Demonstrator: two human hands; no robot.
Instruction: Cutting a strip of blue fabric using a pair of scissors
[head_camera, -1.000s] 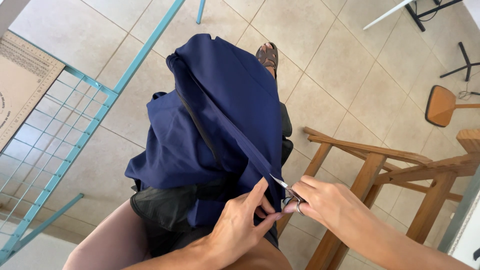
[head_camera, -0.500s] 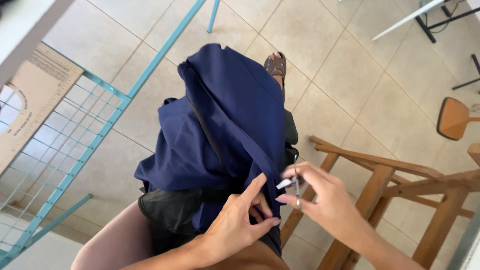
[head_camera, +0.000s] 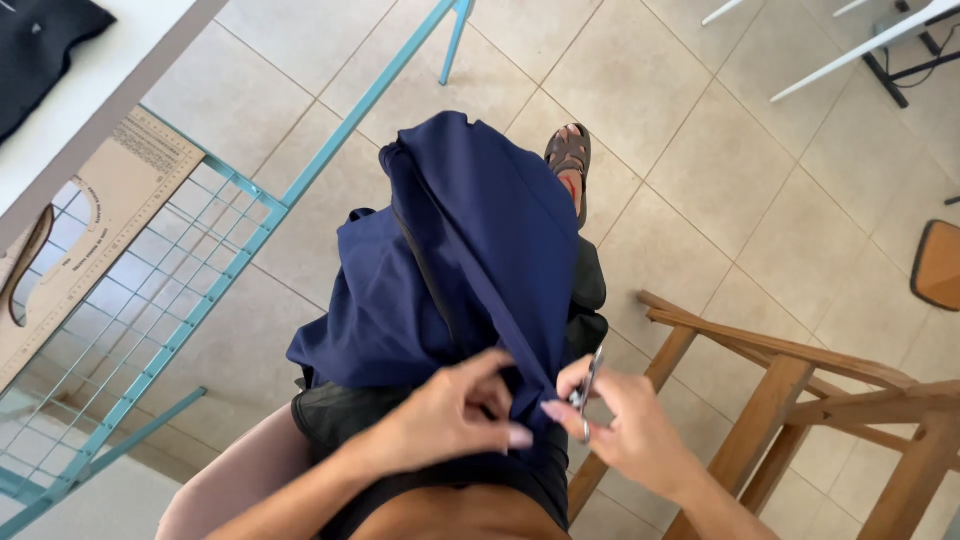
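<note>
- Navy fabric (head_camera: 470, 250) draped over the seated person's lap and knee, hanging in folds; a long seam or folded edge runs diagonally from its top down to the hands.
- Left hand (head_camera: 455, 420) closed on the cloth near its lower edge, thumb and forefinger pinching a fold; the other fingers curl under and are partly hidden by the fabric.
- Right hand (head_camera: 625, 430) closed around a small metal tool (head_camera: 588, 385), just beside the left hand. Only a thin silvery part shows between the fingers; it looks like small snips or scissors, but the kind cannot be told for sure, nor whether the tip touches the cloth.
- Dark garment (head_camera: 350, 415) beneath the navy cloth, covering the lap; mostly buried, its shape unclear.
- One foot in a brown sandal (head_camera: 570, 160) shows past the top edge of the fabric, resting on the tiled floor (head_camera: 720, 170); the other foot is hidden.
- Wooden frame (head_camera: 790, 400) to the right, near the right forearm, cut off by the lower and right borders.
- Teal wire rack (head_camera: 150, 310) to the left, with a tan cardboard pattern ruler (head_camera: 100, 210) seen through or behind its grid.
- White surface (head_camera: 90, 90) at upper left, cropped, carrying a dark cloth piece (head_camera: 40, 40) only partly in view.
- Both forearms enter from the bottom border.
</note>
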